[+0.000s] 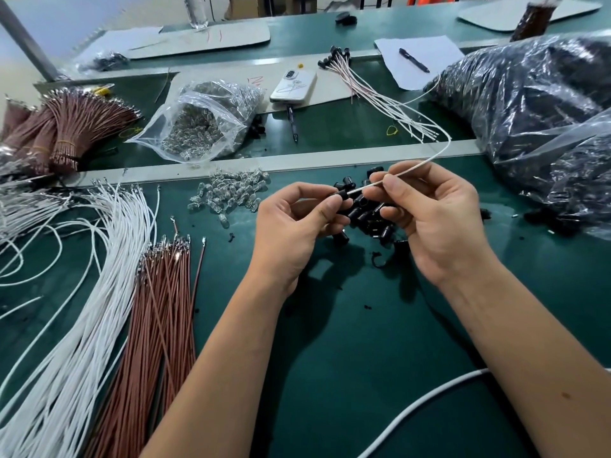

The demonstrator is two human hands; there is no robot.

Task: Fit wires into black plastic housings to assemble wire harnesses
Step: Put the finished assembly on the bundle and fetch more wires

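A: How is the work held?

B: A black housing (340,194) is pinched between thumb and fingertips of the left hand (294,226). A white wire (413,168) is pinched close to its tip by the right hand (433,219), and that tip is met with the housing's mouth, above the green mat (330,342).

A: How will the wire handle?

B: It is judged light and limp; a long loop is seen arcing away behind the right hand. A grip just behind the tip is called for, or buckling is likely when it is pushed. The housing is judged small, stiff and smooth, so slipping or rolling between the fingertips can be expected; it is best gripped by its sides with the opening left free.

A: What stock is at hand?

B: Loose housings (367,213) are heaped on the mat directly under the hands. White wires (109,259) and brown wires (162,309) are fanned out to the left. Finished harnesses (370,90) are laid farther back.

A: And the containers?

B: An open clear bag (198,127) is filled with small clear parts, and some of these clear parts (228,193) are spilled near it. A big bag (529,100) at right is packed with dark pieces, probably more housings, though that cannot be told for certain.
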